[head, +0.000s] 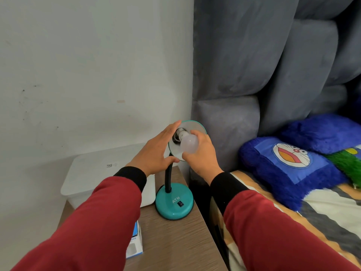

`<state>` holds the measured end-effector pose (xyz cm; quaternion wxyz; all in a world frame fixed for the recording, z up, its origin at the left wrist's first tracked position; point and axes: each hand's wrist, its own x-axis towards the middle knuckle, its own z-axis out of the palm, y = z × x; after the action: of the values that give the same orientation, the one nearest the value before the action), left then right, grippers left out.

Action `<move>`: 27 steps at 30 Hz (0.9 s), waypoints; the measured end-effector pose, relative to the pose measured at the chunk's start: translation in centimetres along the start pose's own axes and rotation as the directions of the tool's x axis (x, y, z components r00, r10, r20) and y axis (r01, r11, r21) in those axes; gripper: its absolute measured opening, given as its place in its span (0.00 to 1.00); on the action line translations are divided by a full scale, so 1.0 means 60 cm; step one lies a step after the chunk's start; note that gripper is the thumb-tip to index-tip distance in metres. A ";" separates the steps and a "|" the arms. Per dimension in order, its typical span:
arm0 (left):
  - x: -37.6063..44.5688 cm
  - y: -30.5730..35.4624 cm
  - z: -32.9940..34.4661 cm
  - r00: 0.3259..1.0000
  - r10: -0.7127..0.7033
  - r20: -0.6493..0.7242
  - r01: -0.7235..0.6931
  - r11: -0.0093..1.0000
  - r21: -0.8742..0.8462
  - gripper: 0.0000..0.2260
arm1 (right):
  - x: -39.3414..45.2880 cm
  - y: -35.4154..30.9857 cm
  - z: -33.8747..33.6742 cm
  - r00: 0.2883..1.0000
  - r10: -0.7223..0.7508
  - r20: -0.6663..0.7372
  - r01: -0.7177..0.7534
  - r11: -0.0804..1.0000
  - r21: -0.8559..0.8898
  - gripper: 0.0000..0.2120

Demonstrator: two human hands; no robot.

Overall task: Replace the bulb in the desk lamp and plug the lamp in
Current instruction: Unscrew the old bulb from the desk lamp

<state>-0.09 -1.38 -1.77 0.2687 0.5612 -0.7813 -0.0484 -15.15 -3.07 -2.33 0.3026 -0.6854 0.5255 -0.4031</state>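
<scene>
Head cam only, so just 1 view here. Right hand (201, 153) has its fingers wrapped around the white bulb (188, 144), whose metal screw end points into the socket inside the teal lamp shade (195, 127). Can't tell if the threads are actually seated. Left hand (156, 151) cups the shade's left rim, fingers mostly straight, thumb under the edge. The lamp's teal base (173, 202) sits on the wooden nightstand (175, 241), black gooseneck (168, 178) curving up from it. White storage box (93, 173) just left of the base, small blue-white carton (134, 243) nearer the camera. Blue cartoon pillow (289, 165) on the bed to the right.
</scene>
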 end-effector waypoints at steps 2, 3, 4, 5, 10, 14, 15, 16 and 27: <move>0.000 0.001 0.001 1.000 -0.003 0.005 0.003 1.000 0.002 0.47 | -0.002 0.000 -0.006 1.000 -0.003 0.005 0.003 1.000 -0.027 0.31; 0.000 0.002 0.002 1.000 -0.002 0.008 0.002 1.000 0.003 0.47 | -0.004 -0.001 -0.009 1.000 -0.004 0.010 0.004 0.999 -0.041 0.31; 0.000 0.003 0.003 1.000 -0.001 0.011 0.001 1.000 0.002 0.48 | -0.006 -0.002 -0.013 1.000 -0.003 0.016 0.004 0.998 -0.055 0.30; 0.001 0.004 0.003 1.000 -0.002 0.014 0.002 1.000 0.000 0.48 | -0.007 -0.003 -0.016 1.000 -0.001 0.024 0.003 0.998 -0.065 0.30; -0.006 0.006 -0.001 1.000 -0.022 0.014 0.021 0.999 0.032 0.50 | -0.020 -0.011 -0.029 1.000 0.005 0.025 -0.003 0.997 -0.077 0.32; -0.024 0.015 -0.015 0.998 -0.054 -0.017 0.055 0.997 0.060 0.49 | -0.041 -0.022 -0.042 1.000 -0.013 0.015 0.014 0.997 -0.071 0.32; -0.032 0.016 -0.021 0.998 -0.067 -0.023 0.068 0.996 0.066 0.49 | -0.048 -0.026 -0.046 1.000 -0.007 0.011 0.008 0.997 -0.074 0.32; -0.041 0.017 -0.026 0.997 -0.078 -0.027 0.079 0.994 0.069 0.49 | -0.055 -0.031 -0.049 1.000 -0.002 0.006 0.003 0.997 -0.083 0.31; -0.230 0.003 -0.046 0.946 -0.313 0.083 0.303 0.947 0.107 0.40 | -0.200 -0.067 -0.037 0.999 0.015 0.039 -0.010 0.992 -0.129 0.28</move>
<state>4.19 11.73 -4.42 0.1923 0.6852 -0.6978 -0.0810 -16.62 9.60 -0.72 0.2709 -0.7079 0.5487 -0.3528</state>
